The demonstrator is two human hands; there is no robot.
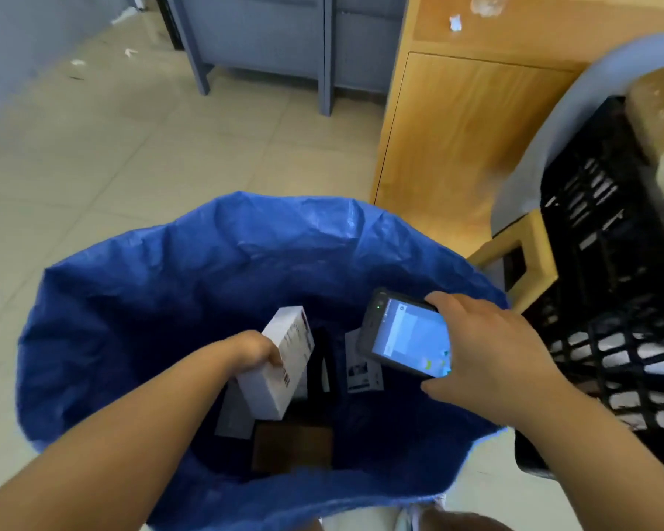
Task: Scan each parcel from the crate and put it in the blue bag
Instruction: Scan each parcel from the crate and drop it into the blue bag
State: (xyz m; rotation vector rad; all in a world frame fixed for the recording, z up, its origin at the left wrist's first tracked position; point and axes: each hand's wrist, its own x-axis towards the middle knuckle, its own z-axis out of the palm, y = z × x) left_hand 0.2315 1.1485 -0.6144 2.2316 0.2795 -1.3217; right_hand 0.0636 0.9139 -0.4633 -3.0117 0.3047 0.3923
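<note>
Over the open mouth of the blue bag (246, 231), my left hand (255, 348) grips a white boxed parcel (280, 362) by one end, its printed side turned toward the handheld scanner (407, 335). My right hand (487, 350) holds the scanner by its edges, screen up so I can read it. The parcel hangs inside the rim, likely ready to drop. Below lie a brown box (292, 446) and a labelled packet (361, 371). The black crate (598, 262) at my right holds pale parcels

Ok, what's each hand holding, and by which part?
Left hand grips the white cardboard box by its long side; right hand holds the dark handheld scanner around its right end.
</note>
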